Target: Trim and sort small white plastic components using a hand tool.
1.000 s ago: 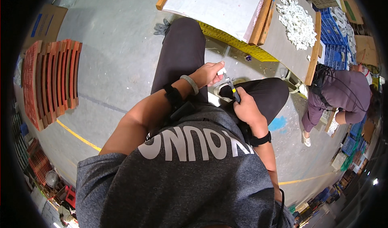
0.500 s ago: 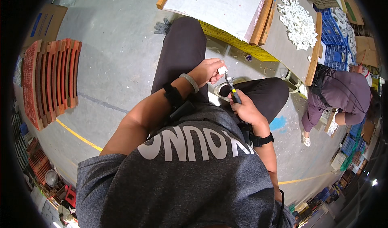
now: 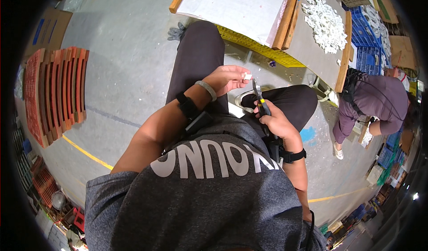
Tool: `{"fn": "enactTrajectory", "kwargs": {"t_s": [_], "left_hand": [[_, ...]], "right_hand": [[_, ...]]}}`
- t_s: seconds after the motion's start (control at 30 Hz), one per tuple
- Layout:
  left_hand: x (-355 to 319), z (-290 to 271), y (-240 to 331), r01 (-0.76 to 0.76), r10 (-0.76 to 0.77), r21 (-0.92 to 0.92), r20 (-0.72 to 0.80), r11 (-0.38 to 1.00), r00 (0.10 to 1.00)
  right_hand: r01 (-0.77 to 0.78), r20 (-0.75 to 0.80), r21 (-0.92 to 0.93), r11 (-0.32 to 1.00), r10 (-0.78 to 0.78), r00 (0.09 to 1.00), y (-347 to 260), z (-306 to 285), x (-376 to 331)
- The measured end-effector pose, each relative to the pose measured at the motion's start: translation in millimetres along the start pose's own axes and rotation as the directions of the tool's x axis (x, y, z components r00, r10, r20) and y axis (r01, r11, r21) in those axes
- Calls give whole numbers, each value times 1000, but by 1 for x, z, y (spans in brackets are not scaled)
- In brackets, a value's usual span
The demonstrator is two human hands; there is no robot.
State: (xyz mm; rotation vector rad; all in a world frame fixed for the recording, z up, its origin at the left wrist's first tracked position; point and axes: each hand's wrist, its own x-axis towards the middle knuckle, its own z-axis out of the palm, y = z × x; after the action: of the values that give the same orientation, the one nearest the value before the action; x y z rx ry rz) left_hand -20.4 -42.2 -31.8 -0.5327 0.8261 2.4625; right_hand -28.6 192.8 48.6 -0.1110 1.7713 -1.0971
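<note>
Between the fingertips of my left hand (image 3: 228,78) is a small white piece (image 3: 248,76), held over my lap. Its exact kind is too small to tell. My right hand (image 3: 277,121) is wrapped round dark-handled cutting pliers (image 3: 258,92) with yellow marks, jaws pointing up and away from me. The jaw tips are just beside the white piece, with a small gap between them. Whether the jaws are parted is hard to make out.
Ahead stands a white-topped table (image 3: 232,10) with wooden edge strips. To its right lies a heap of white pieces (image 3: 324,26) on a grey board. Blue crates (image 3: 368,57) and a bending co-worker (image 3: 376,97) are at right. Red-brown slats (image 3: 58,93) stack at left; a grey glove (image 3: 176,32) lies on the floor.
The pliers have drawn back from the white piece and turned more upright. My right hand has moved slightly down and right. The left hand's fingers have shifted on the white piece.
</note>
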Motion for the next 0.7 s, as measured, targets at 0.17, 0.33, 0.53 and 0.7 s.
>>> {"fn": "enactTrajectory", "kwargs": {"t_s": [0.17, 0.33, 0.53, 0.7], "left_hand": [[0, -10, -3, -53, 55, -37, 68, 998, 996], [-2, -4, -2, -61, 63, -32, 87, 998, 994], [-2, -6, -3, -53, 51, 23, 114, 998, 992], [-1, -7, -4, -72, 66, 62, 94, 995, 993]], "right_hand": [[18, 21, 11, 1000, -18, 1000, -1, 2, 0], [30, 5, -5, 1000, -30, 1000, -6, 7, 1], [51, 4, -44, 998, -51, 999, -3, 8, 6], [50, -8, 11, 999, -50, 999, -2, 11, 9]]}}
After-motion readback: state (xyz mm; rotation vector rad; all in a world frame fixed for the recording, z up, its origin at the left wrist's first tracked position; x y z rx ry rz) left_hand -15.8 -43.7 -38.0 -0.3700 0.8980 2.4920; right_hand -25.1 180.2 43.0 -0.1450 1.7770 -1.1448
